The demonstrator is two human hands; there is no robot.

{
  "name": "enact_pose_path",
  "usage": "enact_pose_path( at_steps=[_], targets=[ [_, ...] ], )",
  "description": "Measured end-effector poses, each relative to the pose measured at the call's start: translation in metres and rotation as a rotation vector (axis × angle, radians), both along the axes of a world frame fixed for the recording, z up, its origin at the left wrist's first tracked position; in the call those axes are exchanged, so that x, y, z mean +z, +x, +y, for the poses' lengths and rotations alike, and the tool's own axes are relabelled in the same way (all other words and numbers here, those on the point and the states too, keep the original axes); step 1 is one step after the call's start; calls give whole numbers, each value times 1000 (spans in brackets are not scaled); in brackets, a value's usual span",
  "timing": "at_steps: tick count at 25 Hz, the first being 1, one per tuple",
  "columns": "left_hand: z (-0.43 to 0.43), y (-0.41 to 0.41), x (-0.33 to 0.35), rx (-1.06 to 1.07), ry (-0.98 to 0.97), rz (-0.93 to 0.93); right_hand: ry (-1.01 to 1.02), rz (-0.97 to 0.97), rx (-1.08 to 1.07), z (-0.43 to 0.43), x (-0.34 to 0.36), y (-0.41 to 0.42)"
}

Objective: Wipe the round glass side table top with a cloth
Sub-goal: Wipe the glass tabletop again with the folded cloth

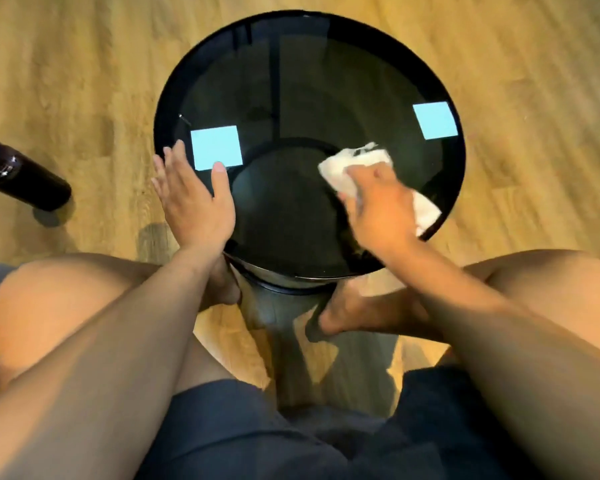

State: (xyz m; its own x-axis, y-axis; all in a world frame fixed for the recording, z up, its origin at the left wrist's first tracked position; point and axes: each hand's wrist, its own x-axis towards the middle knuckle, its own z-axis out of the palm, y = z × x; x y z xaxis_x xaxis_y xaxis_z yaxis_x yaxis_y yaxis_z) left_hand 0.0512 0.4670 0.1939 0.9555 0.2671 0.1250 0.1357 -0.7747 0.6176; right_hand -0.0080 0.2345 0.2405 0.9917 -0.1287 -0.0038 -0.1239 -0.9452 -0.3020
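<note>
No legible text, labels or numbers.

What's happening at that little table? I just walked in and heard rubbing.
A seated person is wiping the round glass table top with a white cloth. The right hand holds the cloth bunched in its grip and presses it on the near right part of the glass. The left hand lies flat with straight fingers on the table's left edge, seemingly steadying it. Two pale blue squares show on the glass, one beside each hand's side.
</note>
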Motion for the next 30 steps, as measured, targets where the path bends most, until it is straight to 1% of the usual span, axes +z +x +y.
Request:
enact_pose_path(
  at_steps=[1, 2, 3, 4, 5, 6, 7, 8, 9, 10, 11, 12, 13, 14, 15, 17, 18, 19, 20, 21, 22, 23, 24, 25, 26, 27, 28, 29, 30],
  targets=[
    [0, 0, 0, -5, 4, 0, 118, 6, 151, 47, -2, -18],
    [1, 0, 1, -15, 10, -5, 255, 88, 288, 86, 2, -34],
    [1, 0, 1, -27, 21, -7, 417, 158, 350, 104, 6, -45],
    [1, -1, 1, -30, 37, -7, 599, 213, 309, 104, 16, -49],
    [1, -2, 0, -27, 48, -7, 751, 223, 207, 85, 27, -46],
    [1, -1, 0, -19, 49, -5, 814, 164, 115, 57, 39, -41],
    [1, -1, 0, -11, 43, 1, 767, 56, 16, 21, 48, -35],
    [2, -1, 0, -7, 39, 5, 642, -55, -107, -20, 56, -28],
    [1, -1, 0, -5, 41, 5, 449, -129, -220, -58, 63, -25],
    [1, -1, 0, 1, 45, 3, 260, -135, -296, -88, 61, -26],
    [2, -1, 0, 5, 49, 4, 103, -78, -302, -106, 55, -31],
    [2, 0, 0, 3, 48, 9, 16, 41, -257, -110, 45, -39],
    [2, 1, 0, -2, 47, 15, -13, 160, -184, -101, 36, -48],
    [2, 1, -1, -5, 47, 15, -50, 234, -96, -83, 28, -58],
    [1, 0, -2, -4, 44, 13, -100, 264, -12, -60, 24, -65],
    [0, 1, -2, -12, 31, 19, -243, 249, 163, -3, 21, -75],
    [0, 1, -1, -19, 43, 22, -230, 257, 238, 26, 22, -78],
    [0, 0, 0, -27, 80, 31, -87, 265, 284, 53, 23, -77],
    [0, -1, 2, -35, 128, 42, 170, 298, 311, 74, 24, -73],
    [-1, -3, 3, -52, 164, 50, 483, 349, 320, 90, 31, -67],
    [-5, -7, 5, -90, 181, 55, 766, 370, 288, 93, 40, -61],
    [-10, -10, 7, -138, 181, 60, 933, 305, 207, 85, 46, -55],
    [-13, -15, 10, -175, 177, 70, 949, 180, 108, 68, 51, -49],
    [-15, -20, 12, -200, 185, 80, 847, 28, 9, 42, 53, -44],
    [-17, -24, 14, -221, 213, 90, 661, -98, -93, 10, 53, -40],
    [-17, -28, 15, -243, 259, 95, 428, -154, -181, -25, 50, -40],
    [-19, -32, 15, -268, 306, 96, 217, -142, -248, -57, 46, -42],
    [-20, -34, 15, -289, 338, 95, 82, -78, -289, -78, 38, -48],
    [-20, -34, 16, -302, 354, 96, 3, 3, -295, -87, 30, -53]
  ],
)
